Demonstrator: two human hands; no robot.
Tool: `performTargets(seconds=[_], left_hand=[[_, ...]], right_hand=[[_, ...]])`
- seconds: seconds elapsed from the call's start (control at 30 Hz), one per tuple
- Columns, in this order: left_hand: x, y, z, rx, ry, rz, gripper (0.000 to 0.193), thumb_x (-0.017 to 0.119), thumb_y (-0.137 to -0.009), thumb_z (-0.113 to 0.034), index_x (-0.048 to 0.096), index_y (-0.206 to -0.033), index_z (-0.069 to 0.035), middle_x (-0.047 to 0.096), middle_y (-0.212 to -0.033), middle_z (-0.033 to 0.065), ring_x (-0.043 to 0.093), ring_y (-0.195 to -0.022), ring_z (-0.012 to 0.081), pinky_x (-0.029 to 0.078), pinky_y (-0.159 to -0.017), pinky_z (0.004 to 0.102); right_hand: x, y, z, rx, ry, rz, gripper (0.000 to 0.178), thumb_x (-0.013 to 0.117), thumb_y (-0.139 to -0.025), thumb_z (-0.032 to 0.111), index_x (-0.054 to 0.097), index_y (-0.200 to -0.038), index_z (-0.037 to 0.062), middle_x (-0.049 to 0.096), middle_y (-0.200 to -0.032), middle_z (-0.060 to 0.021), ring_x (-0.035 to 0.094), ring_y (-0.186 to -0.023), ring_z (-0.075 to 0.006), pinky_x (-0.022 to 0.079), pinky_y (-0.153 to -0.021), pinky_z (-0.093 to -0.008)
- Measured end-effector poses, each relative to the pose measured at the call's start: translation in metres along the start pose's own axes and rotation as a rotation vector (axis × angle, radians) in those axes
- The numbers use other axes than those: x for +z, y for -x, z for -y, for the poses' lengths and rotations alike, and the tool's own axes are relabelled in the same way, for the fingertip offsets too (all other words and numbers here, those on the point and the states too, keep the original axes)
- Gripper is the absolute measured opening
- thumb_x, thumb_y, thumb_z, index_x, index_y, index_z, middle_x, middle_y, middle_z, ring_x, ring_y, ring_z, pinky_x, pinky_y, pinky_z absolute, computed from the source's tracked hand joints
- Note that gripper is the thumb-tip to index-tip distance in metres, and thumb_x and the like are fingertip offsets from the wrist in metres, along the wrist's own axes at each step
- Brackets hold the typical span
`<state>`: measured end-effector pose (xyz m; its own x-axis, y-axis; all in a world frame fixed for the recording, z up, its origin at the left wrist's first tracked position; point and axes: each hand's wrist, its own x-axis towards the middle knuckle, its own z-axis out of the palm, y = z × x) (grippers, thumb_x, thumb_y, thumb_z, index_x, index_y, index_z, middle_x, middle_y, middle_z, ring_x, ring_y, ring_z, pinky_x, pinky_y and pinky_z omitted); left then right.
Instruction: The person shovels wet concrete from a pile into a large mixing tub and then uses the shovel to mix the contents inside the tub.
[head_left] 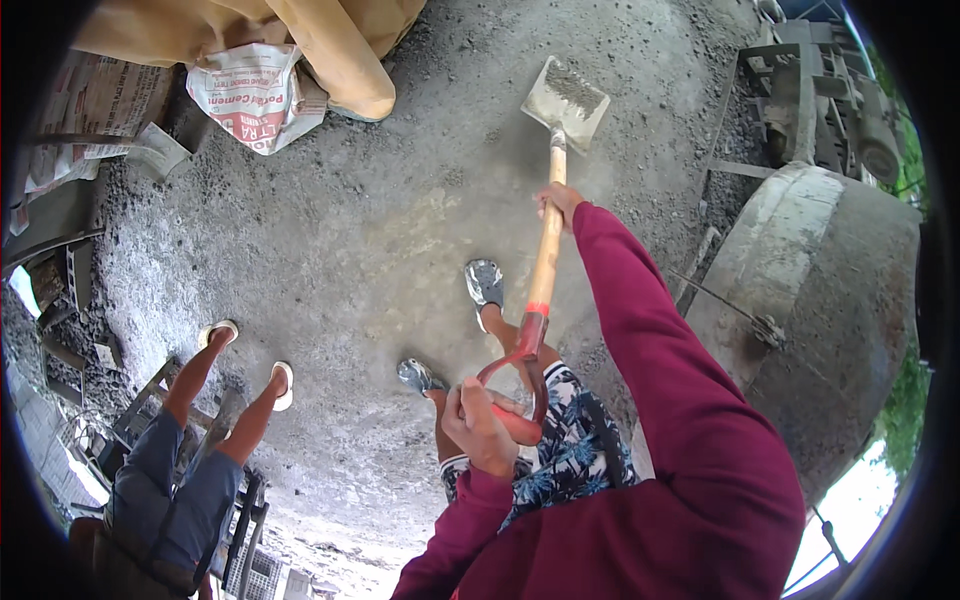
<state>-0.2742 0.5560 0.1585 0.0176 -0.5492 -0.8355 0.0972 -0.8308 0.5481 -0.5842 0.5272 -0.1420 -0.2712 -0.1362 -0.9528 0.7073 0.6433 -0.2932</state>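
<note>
A square-bladed shovel (552,240) with a wooden shaft stretches out ahead of me. My right hand (564,202) is wrapped round the shaft, a little behind the blade. Close to my body, my left hand (482,428) is closed on the red D-shaped handle (520,425). A thin layer of grey, gritty material lies on the pale metal blade (566,103). The blade is over the grey ground (360,240); whether it touches cannot be made out.
A drum-shaped cement mixer (810,270) stands close on my right. A white cement bag (258,97) lies at the far left, beside a tan, cloth-like bulk (180,30). Another person in dark shorts (175,500) is at the near left, with light shoes (284,386) on the ground.
</note>
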Motion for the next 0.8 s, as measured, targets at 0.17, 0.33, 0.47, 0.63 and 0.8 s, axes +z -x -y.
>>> performTargets(seconds=[0.17,0.33,0.47,0.63,0.8], left_hand=[[0.046,0.010,-0.010,0.185,-0.051,0.200,0.029,0.052,-0.097,-0.023,0.048,-0.077,-0.003,0.057,-0.056,0.0103,0.055,-0.048,0.0162,0.047,-0.052,0.0282],[0.044,0.080,-0.025,0.289,0.063,0.456,0.028,0.048,-0.097,-0.021,0.048,-0.078,-0.001,0.057,-0.059,0.0099,0.056,-0.052,0.0155,0.049,-0.054,0.0293],[0.035,0.121,-0.048,0.498,0.004,0.719,0.029,0.053,-0.094,-0.024,0.053,-0.085,0.003,0.061,-0.068,0.0100,0.056,-0.056,0.0139,0.048,-0.056,0.0284],[0.004,0.139,-0.122,1.040,0.020,0.812,0.033,0.056,-0.090,-0.028,0.057,-0.081,0.004,0.060,-0.066,0.0121,0.056,-0.057,0.0191,0.044,-0.053,0.0305],[-0.094,0.173,-0.203,1.539,-0.128,0.759,0.029,0.049,-0.092,-0.027,0.048,-0.073,-0.004,0.055,-0.064,0.0086,0.052,-0.056,0.0206,0.041,-0.053,0.0335]], right_hand=[[-0.046,0.084,0.111,-0.214,-0.118,-0.022,0.019,0.068,-0.082,0.012,0.053,-0.089,0.0028,0.053,-0.067,-0.0047,0.054,-0.050,-0.0162,0.049,-0.045,-0.0294],[-0.106,0.260,0.185,-0.530,-0.138,-0.182,0.027,0.071,-0.083,0.020,0.050,-0.094,0.0074,0.052,-0.067,-0.0004,0.054,-0.048,-0.0116,0.049,-0.044,-0.0285],[-0.186,0.406,0.194,-0.806,-0.318,-0.172,0.027,0.072,-0.083,0.030,0.050,-0.083,0.0138,0.049,-0.064,0.0033,0.053,-0.049,-0.0106,0.047,-0.046,-0.0280],[-0.163,0.545,0.158,-1.128,-0.651,0.058,0.023,0.069,-0.087,0.026,0.049,-0.083,0.0150,0.048,-0.063,0.0019,0.053,-0.049,-0.0166,0.048,-0.053,-0.0369],[-0.088,0.614,0.063,-1.166,-1.015,0.290,0.017,0.065,-0.085,0.020,0.050,-0.082,0.0153,0.050,-0.061,0.0006,0.052,-0.047,-0.0185,0.047,-0.056,-0.0412]])
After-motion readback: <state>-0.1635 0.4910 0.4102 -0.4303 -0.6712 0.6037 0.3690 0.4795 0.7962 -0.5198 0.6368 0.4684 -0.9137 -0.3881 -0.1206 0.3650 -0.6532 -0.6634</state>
